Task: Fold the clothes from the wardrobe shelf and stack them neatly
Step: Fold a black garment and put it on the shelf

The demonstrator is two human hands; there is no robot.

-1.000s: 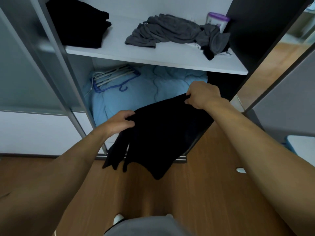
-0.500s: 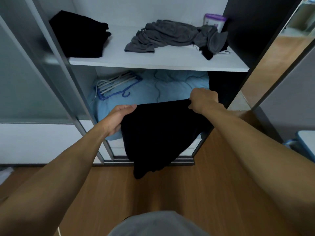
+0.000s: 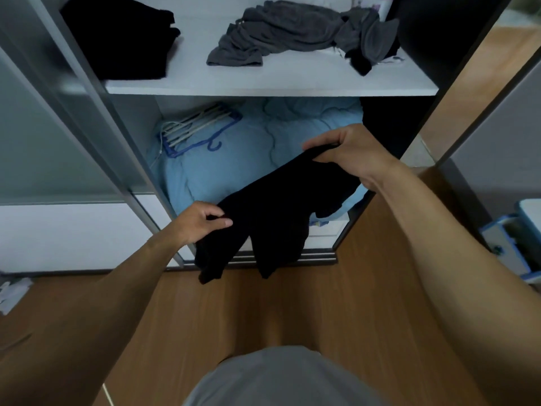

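Observation:
A black garment hangs in the air in front of the open wardrobe, held at both ends. My left hand pinches its lower left edge. My right hand grips its upper right end, higher and further back, so the cloth slopes down to the left with two loose ends dangling. On the white shelf above lie a folded black stack at the left and a crumpled grey garment at the right.
Below the shelf a light blue quilt fills the lower compartment, with white and blue hangers on it. A grey sliding door frame stands at the left, a dark panel at the right. Wooden floor lies underneath.
The garment went from spread flat between my hands to bunched and sloping. My left hand dropped and closed on the cloth's edge; my right hand shifted right.

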